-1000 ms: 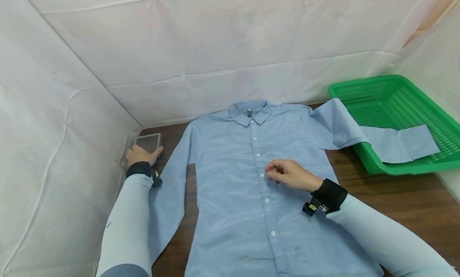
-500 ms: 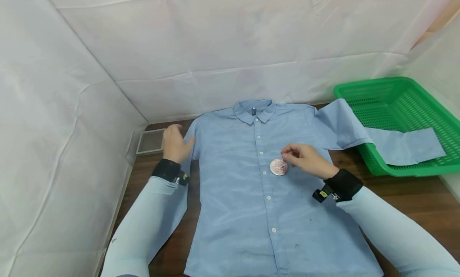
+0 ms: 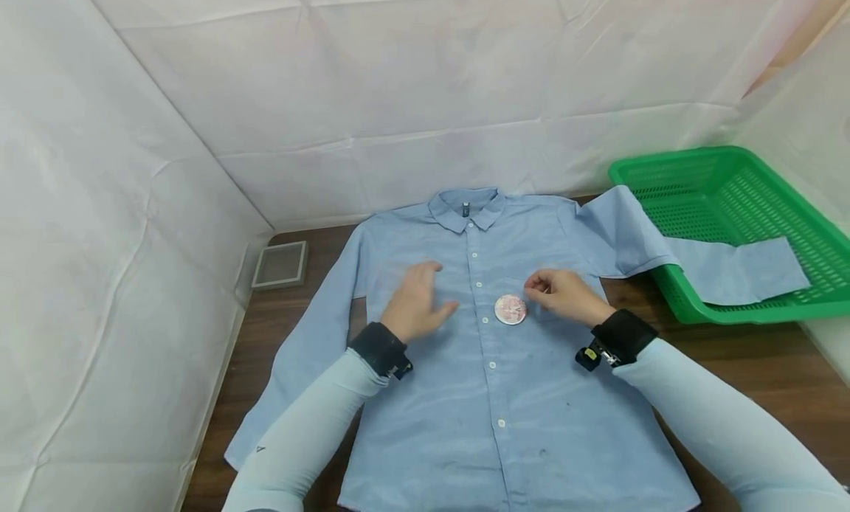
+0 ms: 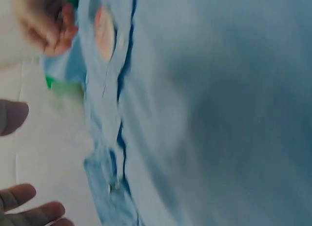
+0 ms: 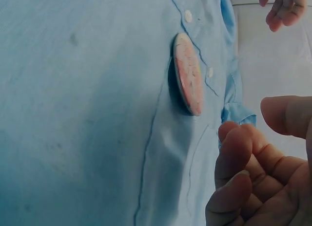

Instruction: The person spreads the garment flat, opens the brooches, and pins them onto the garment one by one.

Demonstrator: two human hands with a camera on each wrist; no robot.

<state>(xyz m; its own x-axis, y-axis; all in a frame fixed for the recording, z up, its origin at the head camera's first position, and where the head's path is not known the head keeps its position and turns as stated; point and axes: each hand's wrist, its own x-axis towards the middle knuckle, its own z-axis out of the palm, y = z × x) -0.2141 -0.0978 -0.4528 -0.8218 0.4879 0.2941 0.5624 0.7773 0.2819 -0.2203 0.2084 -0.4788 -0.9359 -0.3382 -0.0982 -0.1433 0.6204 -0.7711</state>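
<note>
A light blue button-up shirt (image 3: 425, 394) is spread flat, collar toward the back wall. On its chest, just right of the button line, lies a round pink-and-white badge (image 3: 510, 310). My right hand (image 3: 564, 294) hovers right beside the badge with fingers loosely bent; in the right wrist view a gap shows between thumb and fingers, which hold nothing. Over the shirt's left chest is my left hand (image 3: 415, 303), slightly blurred, thumb spread from the fingers and nothing in it. The left wrist view shows the badge (image 4: 105, 33) past the left fingertips.
A small grey-framed box (image 3: 280, 265) sits on the brown wooden table (image 3: 226, 423) at the back left. At right stands a green plastic basket (image 3: 744, 316), with one shirt sleeve draped over its rim. White cloth walls (image 3: 425, 77) bound the back and sides.
My left hand has left the small box and swung right over the shirt. The badge, out of sight a second ago, now shows on the shirt. My right hand has shifted slightly right and away.
</note>
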